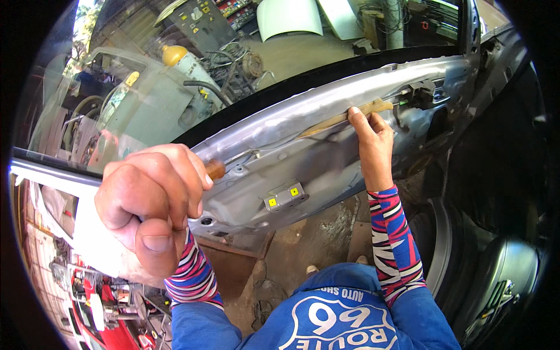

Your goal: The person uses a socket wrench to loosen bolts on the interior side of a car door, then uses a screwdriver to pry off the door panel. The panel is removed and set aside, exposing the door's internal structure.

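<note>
Gripping one brown-handled tool (216,169), the left hand (154,204) was before one car door (245,198), while the right hand (370,137) pinched one tan strip (328,123).

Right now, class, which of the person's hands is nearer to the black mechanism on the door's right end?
Right. In the picture, the right hand is below and left of the black mechanism, not touching it; the left hand is farther left and lower.

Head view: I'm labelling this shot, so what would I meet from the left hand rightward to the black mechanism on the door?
Left hand → brown handle → grey bracket with yellow squares → right hand → black mechanism.
</note>
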### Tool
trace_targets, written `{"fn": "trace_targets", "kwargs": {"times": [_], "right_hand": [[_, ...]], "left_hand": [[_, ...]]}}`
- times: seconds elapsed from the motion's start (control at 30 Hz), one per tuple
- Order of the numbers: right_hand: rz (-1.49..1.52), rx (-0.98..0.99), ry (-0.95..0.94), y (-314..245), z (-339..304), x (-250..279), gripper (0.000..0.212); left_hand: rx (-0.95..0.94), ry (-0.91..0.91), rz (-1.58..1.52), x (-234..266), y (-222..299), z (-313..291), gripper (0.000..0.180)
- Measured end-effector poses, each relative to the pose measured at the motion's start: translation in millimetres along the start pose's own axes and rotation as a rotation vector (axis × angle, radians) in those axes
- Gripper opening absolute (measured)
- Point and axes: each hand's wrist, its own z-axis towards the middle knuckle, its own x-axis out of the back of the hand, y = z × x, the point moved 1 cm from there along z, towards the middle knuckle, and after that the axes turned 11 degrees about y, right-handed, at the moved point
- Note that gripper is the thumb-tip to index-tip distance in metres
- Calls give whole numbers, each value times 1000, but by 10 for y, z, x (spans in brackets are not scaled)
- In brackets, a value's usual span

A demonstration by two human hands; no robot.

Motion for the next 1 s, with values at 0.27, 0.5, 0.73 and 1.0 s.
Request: {"fn": "trace_targets", "kwargs": {"times": [0.27, 0.5, 0.73, 1.0], "right_hand": [[-31, -78, -49, -88, -29, 0, 43], [-187, -108, -99, -167, 17, 23, 45], [-202, -100, -151, -170, 47, 49, 40], [-22, 11, -139, -43, -4, 82, 36]], "left_hand": [[-29, 468, 365, -178, 71, -543, 42], [506, 213, 1114, -285, 561, -1036, 41], [1114, 258, 694, -770, 196, -1741, 50], [1117, 661, 458, -1087, 271, -1754, 50]]}}
